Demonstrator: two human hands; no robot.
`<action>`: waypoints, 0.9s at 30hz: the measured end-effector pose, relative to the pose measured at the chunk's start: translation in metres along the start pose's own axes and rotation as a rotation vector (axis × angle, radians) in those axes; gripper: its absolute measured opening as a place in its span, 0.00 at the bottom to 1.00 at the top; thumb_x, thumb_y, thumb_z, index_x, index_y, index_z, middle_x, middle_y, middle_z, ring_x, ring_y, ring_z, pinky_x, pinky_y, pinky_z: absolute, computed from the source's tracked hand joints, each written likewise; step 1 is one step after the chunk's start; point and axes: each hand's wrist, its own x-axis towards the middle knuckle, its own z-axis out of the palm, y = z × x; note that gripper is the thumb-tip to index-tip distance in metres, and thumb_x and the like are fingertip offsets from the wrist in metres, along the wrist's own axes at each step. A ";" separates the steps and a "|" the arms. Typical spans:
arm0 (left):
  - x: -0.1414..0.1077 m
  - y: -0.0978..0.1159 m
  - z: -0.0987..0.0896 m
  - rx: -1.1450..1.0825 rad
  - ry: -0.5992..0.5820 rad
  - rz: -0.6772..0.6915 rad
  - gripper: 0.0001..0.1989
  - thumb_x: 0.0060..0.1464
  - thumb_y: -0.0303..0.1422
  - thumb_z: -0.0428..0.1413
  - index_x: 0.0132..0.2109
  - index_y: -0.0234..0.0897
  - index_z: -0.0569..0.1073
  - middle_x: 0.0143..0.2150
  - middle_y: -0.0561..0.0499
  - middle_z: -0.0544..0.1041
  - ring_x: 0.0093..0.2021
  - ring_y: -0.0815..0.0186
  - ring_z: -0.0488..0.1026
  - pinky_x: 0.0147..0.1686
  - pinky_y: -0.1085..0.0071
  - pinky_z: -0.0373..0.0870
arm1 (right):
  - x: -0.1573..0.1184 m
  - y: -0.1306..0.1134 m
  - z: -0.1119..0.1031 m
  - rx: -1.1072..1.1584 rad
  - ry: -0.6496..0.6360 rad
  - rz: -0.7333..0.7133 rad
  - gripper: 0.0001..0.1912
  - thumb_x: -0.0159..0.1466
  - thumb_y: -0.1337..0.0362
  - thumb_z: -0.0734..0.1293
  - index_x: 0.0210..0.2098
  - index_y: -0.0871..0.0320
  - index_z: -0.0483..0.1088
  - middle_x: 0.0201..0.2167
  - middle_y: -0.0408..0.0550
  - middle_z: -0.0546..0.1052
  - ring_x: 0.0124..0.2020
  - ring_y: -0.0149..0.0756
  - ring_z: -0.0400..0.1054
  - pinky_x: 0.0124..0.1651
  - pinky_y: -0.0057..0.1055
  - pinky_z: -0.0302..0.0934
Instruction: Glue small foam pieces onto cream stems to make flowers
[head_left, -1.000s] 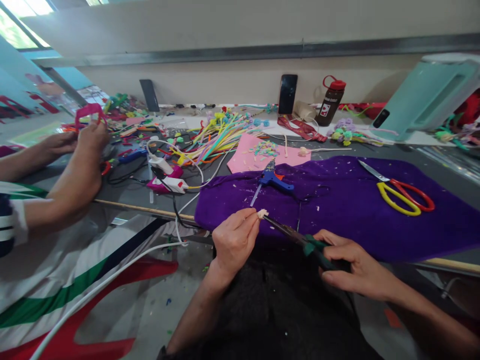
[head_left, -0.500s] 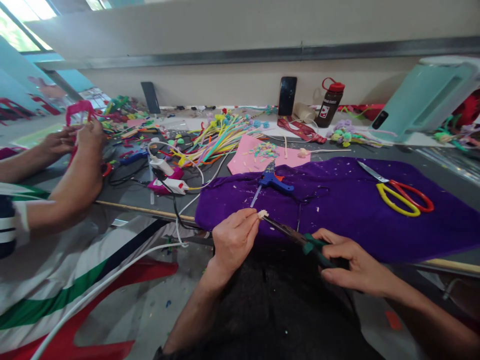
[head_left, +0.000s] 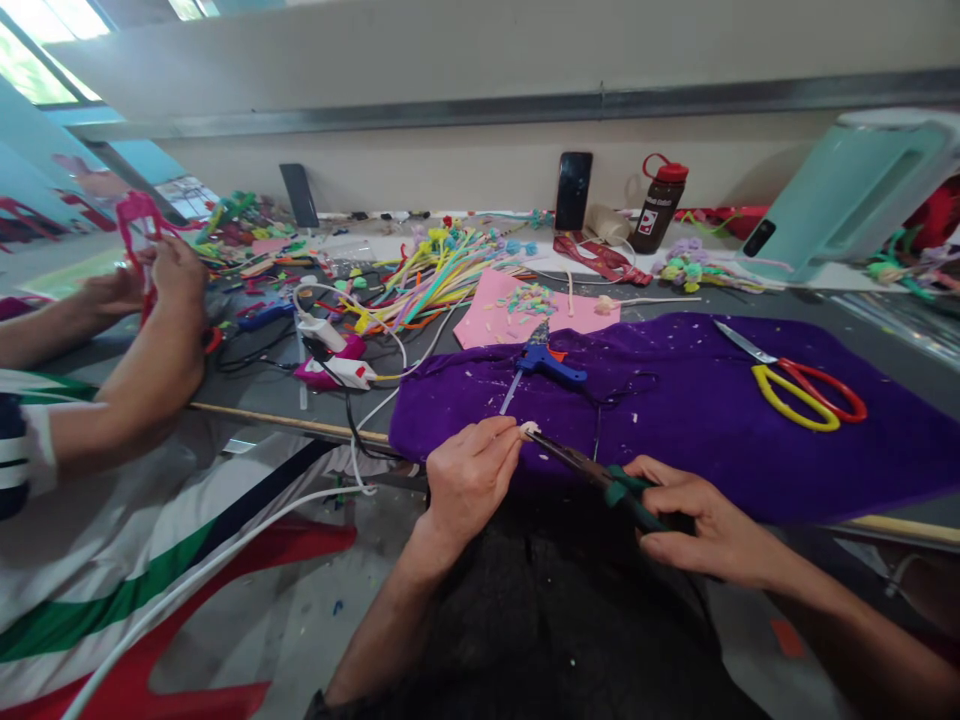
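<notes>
Near the front edge of the purple cloth point(head_left: 697, 400), my left hand point(head_left: 474, 480) pinches a small cream-coloured piece point(head_left: 529, 429) between thumb and fingers. Dark pliers with green handles point(head_left: 621, 488) are in my right hand point(head_left: 697, 525), its fingers wrapped round the handles. The plier tips touch the cream piece. A blue glue gun point(head_left: 551, 363) lies on the cloth just beyond my left hand, its clear stick pointing toward my fingers. Scissors with red and yellow handles point(head_left: 806, 395) rest on the cloth at the right.
A pink sheet point(head_left: 487, 315) with small pastel bits, a pile of coloured stems point(head_left: 431, 285), a power strip point(head_left: 349, 373) with cables, a dark bottle point(head_left: 660, 210) and a phone point(head_left: 574, 190) stand or lie behind. At left, another person's hands point(head_left: 176, 280) hold something pink.
The other person's hands and the pink item have shifted slightly left. My own hands are almost unmoved, still at the cream piece.
</notes>
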 end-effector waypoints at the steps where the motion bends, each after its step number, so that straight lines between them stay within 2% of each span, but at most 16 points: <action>1: 0.000 0.000 0.000 -0.005 0.001 -0.002 0.07 0.49 0.26 0.55 0.38 0.36 0.74 0.38 0.50 0.77 0.37 0.66 0.73 0.39 0.70 0.70 | 0.000 0.000 0.000 0.004 0.002 0.000 0.09 0.58 0.65 0.63 0.22 0.60 0.63 0.35 0.46 0.64 0.37 0.34 0.60 0.40 0.30 0.55; 9: -0.001 0.000 0.002 -0.027 0.052 -0.013 0.09 0.49 0.25 0.55 0.39 0.36 0.74 0.39 0.49 0.77 0.39 0.66 0.73 0.41 0.70 0.70 | -0.005 -0.002 0.004 0.056 0.004 0.029 0.14 0.59 0.60 0.62 0.21 0.60 0.60 0.31 0.45 0.63 0.33 0.32 0.58 0.36 0.28 0.53; 18: -0.004 -0.004 0.008 0.011 0.125 0.005 0.10 0.47 0.24 0.56 0.39 0.36 0.74 0.39 0.48 0.77 0.37 0.66 0.74 0.40 0.69 0.71 | 0.000 0.000 0.000 0.216 -0.030 0.174 0.13 0.56 0.58 0.64 0.21 0.61 0.67 0.31 0.45 0.66 0.32 0.32 0.59 0.34 0.28 0.53; 27: -0.006 -0.004 0.010 0.039 0.150 0.022 0.10 0.49 0.26 0.55 0.40 0.37 0.75 0.39 0.48 0.78 0.36 0.65 0.74 0.38 0.69 0.71 | 0.003 -0.004 -0.004 0.430 -0.059 0.309 0.15 0.53 0.55 0.63 0.24 0.63 0.71 0.35 0.49 0.69 0.26 0.28 0.57 0.24 0.26 0.49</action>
